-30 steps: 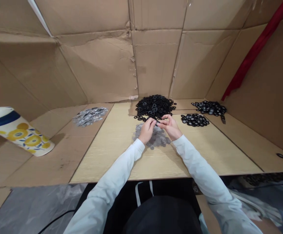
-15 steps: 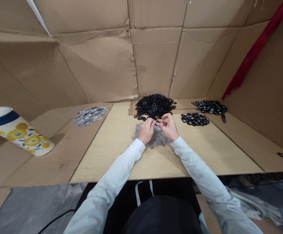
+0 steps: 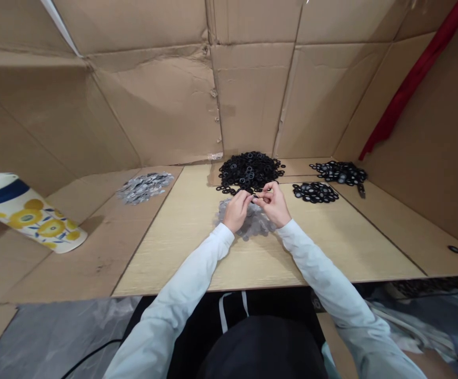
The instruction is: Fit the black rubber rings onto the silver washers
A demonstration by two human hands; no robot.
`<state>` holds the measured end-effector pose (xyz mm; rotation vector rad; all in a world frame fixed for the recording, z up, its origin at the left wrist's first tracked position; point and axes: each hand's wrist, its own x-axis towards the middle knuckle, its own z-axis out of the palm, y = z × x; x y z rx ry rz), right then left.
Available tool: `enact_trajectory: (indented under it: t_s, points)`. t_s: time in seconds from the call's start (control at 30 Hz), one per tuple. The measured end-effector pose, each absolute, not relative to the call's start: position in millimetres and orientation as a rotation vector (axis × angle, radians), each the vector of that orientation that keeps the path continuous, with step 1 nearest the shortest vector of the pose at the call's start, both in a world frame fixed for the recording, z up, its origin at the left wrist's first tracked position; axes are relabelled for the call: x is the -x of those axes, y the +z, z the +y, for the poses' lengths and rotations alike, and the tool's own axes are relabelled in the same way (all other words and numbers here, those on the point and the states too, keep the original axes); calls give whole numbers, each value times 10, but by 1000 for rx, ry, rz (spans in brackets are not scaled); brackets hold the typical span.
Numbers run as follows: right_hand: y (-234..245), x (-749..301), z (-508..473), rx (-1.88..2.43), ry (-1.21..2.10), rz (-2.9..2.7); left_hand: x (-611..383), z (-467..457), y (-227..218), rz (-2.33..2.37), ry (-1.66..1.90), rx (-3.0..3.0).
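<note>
My left hand [image 3: 237,209] and my right hand [image 3: 275,203] meet fingertip to fingertip above a heap of small grey discs [image 3: 252,223] on the wooden board [image 3: 197,237]. Both hands are pinched together on a small black ring [image 3: 256,197] between them; what else they hold is too small to make out. Just beyond the fingers lies a big pile of black rings [image 3: 250,169]. Both arms wear white sleeves.
Two more heaps of black rings with grey centres lie at the right, one near [image 3: 315,192] and one farther back [image 3: 339,172]. A pile of grey discs [image 3: 145,186] sits at the left. A flowered paper cup [image 3: 23,210] lies at far left. Cardboard walls [image 3: 153,100] surround the board.
The hands have stayed in place above the grey discs, fingers working slightly; the right hand's fingers have closed in toward the left.
</note>
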<state>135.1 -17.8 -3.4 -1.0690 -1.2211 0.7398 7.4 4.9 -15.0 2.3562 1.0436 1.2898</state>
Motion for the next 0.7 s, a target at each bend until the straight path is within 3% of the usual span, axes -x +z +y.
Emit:
enact_trajectory:
  t_s: [0.47,0.7]
  points:
    - [61,-1433,-166,1069,1038,-1159,-26,90,-101,1160,1360,-2078]
    - [19,-1408,-148,1106,1104,-1117,-40,72,-109,1050,1232,-2014]
